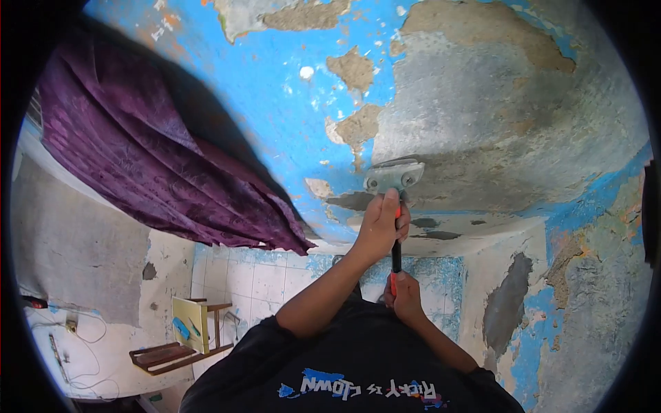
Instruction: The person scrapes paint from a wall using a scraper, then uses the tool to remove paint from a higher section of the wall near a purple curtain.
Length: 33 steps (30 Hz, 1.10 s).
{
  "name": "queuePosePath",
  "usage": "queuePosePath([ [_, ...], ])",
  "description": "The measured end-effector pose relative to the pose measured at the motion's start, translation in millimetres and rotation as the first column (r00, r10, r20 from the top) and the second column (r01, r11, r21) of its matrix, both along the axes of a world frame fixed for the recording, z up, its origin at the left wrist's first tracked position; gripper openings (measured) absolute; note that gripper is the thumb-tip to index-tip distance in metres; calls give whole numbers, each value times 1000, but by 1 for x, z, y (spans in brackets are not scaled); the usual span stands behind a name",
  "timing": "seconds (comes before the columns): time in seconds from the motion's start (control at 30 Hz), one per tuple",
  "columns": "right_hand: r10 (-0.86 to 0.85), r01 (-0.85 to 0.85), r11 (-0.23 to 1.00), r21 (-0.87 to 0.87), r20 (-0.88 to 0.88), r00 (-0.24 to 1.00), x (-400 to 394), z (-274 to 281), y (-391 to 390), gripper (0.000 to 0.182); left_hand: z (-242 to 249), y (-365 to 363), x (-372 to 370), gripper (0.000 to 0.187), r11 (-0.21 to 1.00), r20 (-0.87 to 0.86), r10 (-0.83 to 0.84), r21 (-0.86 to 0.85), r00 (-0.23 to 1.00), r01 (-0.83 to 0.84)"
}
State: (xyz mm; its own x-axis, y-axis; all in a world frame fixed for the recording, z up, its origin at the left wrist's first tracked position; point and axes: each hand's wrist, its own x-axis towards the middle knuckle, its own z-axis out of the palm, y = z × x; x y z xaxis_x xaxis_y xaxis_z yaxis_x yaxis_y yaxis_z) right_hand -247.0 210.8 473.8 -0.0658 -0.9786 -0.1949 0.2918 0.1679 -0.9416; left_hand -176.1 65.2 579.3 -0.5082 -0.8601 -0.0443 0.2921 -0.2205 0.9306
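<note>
Scraper handle mostly hidden inside both closed hands, left low, right high.

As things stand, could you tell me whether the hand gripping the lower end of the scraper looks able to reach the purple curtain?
Probably not without letting go. That hand is closed on the scraper handle, the upper hand grips above it, and the purple curtain hangs well off to one side.

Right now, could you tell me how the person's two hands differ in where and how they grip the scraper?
The left hand sits high, just beneath the metal blade on the wall, arm extended; the right hand sits low at the handle's end, close to the body. The left hand's back faces the camera, while the right looks smaller and partly hidden. Both are bare and closed around the same scraper.
</note>
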Motion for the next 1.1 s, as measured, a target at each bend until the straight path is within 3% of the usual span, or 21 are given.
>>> queuePosePath([
  [0.1,5,-5,1000,18,-9,1000,0,-3,1,48,-4,0,0,44,1000,-50,14,29,999,-13],
  [0.3,34,-35,999,16,60,998,3,-4,-1,55,8,-3,-5,48,997,51,47,-57,998,-44],
  [0.37,25,-27,999,20,56,998,2,-5,-4,59,3,-1,-3,50,998,3,40,-50,999,-40],
  [0.57,37,-36,998,50,-14,999,1,4,-4,58,1,-2,-3,51,998,-24,68,2,997,-68],
  [0.8,33,-34,999,32,37,999,4,-10,2,52,-7,3,-6,50,990,-5,125,69,992,-124],
  [0.9,21,-22,1000,-12,-2,1000,2,1,-5,52,10,-5,-4,52,1000,-11,14,2,1000,-14],
  [1.1,24,-24,999,40,-6,1000,3,-3,2,51,-4,0,-2,52,999,26,30,13,999,-30],
])
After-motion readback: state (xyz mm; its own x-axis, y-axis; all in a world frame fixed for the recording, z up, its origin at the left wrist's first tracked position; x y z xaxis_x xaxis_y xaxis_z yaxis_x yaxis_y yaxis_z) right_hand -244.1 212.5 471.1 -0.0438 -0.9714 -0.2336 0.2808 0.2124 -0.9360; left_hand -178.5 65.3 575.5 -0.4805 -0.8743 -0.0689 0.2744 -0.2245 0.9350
